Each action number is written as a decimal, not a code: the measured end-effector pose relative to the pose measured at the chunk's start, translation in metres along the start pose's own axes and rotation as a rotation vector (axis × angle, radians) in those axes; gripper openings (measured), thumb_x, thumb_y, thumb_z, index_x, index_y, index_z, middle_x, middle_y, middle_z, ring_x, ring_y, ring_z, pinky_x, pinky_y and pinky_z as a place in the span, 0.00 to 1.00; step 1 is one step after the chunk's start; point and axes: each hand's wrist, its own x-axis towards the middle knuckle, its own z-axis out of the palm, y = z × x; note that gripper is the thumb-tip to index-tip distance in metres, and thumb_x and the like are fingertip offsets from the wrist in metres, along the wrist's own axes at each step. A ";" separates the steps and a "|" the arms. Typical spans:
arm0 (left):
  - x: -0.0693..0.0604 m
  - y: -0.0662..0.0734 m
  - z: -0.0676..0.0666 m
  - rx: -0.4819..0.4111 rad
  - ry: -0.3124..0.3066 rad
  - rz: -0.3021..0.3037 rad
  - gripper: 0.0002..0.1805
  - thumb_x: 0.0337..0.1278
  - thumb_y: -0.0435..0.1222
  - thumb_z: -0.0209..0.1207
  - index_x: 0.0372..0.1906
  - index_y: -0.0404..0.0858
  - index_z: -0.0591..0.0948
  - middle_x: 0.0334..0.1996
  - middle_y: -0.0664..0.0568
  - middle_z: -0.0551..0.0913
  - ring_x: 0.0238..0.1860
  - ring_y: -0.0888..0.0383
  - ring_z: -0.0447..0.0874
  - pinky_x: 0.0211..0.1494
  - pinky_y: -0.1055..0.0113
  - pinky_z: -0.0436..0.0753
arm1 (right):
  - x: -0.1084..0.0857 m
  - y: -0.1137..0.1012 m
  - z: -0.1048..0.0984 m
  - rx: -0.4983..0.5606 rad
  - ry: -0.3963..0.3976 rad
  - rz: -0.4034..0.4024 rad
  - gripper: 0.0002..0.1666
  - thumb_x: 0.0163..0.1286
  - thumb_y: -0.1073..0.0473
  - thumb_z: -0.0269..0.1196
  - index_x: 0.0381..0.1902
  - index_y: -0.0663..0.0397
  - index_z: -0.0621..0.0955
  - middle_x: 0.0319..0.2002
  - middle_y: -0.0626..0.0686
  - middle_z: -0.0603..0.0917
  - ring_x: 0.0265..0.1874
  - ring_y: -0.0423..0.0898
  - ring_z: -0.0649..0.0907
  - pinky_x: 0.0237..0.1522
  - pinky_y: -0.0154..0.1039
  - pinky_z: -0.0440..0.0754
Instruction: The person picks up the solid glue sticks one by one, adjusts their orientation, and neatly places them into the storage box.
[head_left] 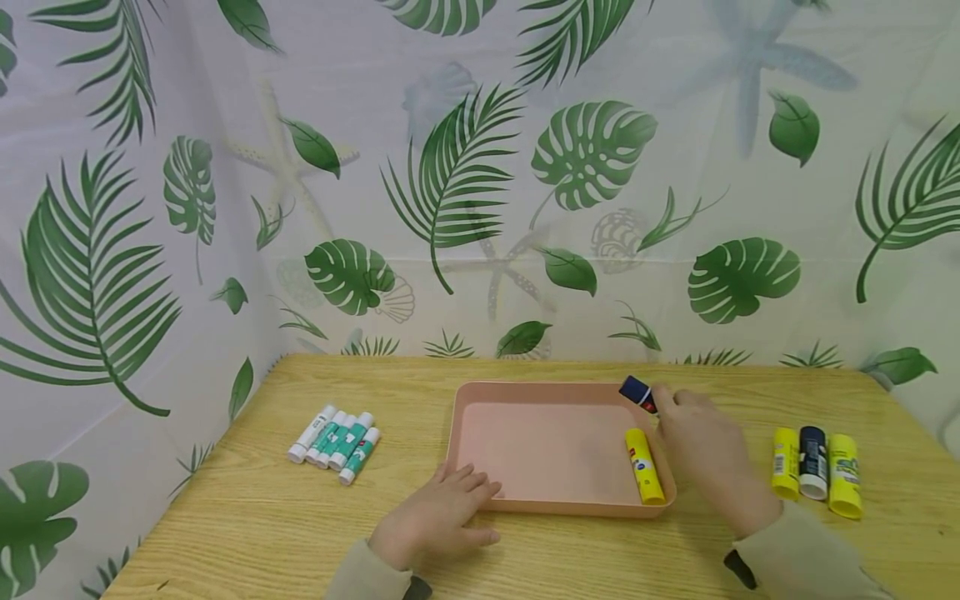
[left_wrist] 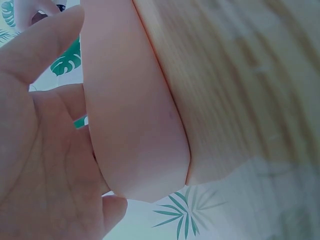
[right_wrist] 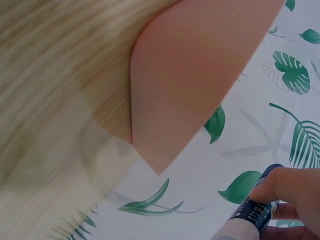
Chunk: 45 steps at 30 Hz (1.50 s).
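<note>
A pink tray (head_left: 555, 507) lies on the wooden table, with a yellow glue stick (head_left: 644, 467) inside near its right end. Over the tray's back right corner, the right hand (head_left: 705, 446) holds a dark blue glue stick (head_left: 637, 392); in the right wrist view the thumb and fingers of the hand (right_wrist: 295, 197) grip that stick (right_wrist: 252, 215). The left hand (head_left: 442, 512) rests at the tray's front left corner, fingers spread over the rim. In the left wrist view this hand (left_wrist: 45, 135) lies against the tray wall (left_wrist: 135, 115), its fingers extended.
Left of the tray, several white and green glue sticks (head_left: 341, 439) lie side by side on the table (head_left: 247, 517). To the right lie a yellow stick (head_left: 785, 463), a dark blue one (head_left: 813, 462) and another yellow one (head_left: 845, 475). A leaf-patterned cloth (head_left: 480, 208) hangs behind.
</note>
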 end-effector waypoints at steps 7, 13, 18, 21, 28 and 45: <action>0.000 0.000 0.000 0.000 0.003 -0.001 0.33 0.56 0.56 0.49 0.63 0.44 0.64 0.63 0.49 0.62 0.65 0.52 0.50 0.65 0.51 0.46 | 0.003 -0.015 -0.005 -0.004 -0.039 0.008 0.31 0.47 0.61 0.69 0.50 0.61 0.71 0.33 0.60 0.76 0.28 0.53 0.76 0.21 0.48 0.78; 0.002 0.000 0.000 -0.004 0.000 -0.002 0.33 0.56 0.56 0.48 0.64 0.44 0.64 0.63 0.49 0.61 0.65 0.52 0.50 0.65 0.51 0.46 | 0.003 -0.035 -0.029 0.032 -0.050 -0.017 0.28 0.50 0.63 0.67 0.50 0.63 0.72 0.32 0.62 0.77 0.28 0.54 0.77 0.20 0.46 0.79; 0.002 -0.001 0.002 -0.002 0.007 0.007 0.33 0.56 0.55 0.48 0.64 0.44 0.64 0.63 0.48 0.61 0.65 0.52 0.50 0.65 0.50 0.46 | 0.006 -0.043 -0.028 0.027 -0.038 -0.057 0.30 0.48 0.62 0.68 0.50 0.63 0.71 0.33 0.63 0.78 0.26 0.54 0.77 0.21 0.46 0.79; 0.002 -0.001 0.002 0.002 0.009 0.005 0.33 0.56 0.56 0.48 0.64 0.44 0.63 0.63 0.48 0.61 0.65 0.51 0.50 0.65 0.50 0.46 | 0.006 -0.045 -0.025 0.031 -0.029 -0.073 0.30 0.48 0.62 0.68 0.49 0.62 0.71 0.34 0.62 0.78 0.24 0.53 0.77 0.18 0.45 0.78; 0.002 0.000 0.000 0.007 0.005 -0.005 0.33 0.56 0.55 0.48 0.63 0.44 0.64 0.63 0.49 0.62 0.65 0.52 0.51 0.65 0.51 0.47 | 0.008 -0.051 -0.021 0.043 -0.068 -0.064 0.24 0.49 0.61 0.68 0.43 0.61 0.72 0.33 0.60 0.76 0.21 0.51 0.75 0.13 0.41 0.75; 0.001 0.001 0.001 0.012 0.000 -0.013 0.33 0.56 0.56 0.48 0.64 0.45 0.63 0.63 0.49 0.61 0.65 0.52 0.50 0.65 0.51 0.46 | 0.007 -0.060 -0.008 0.153 -0.265 -0.005 0.11 0.57 0.63 0.62 0.33 0.60 0.70 0.23 0.53 0.73 0.17 0.43 0.73 0.16 0.36 0.73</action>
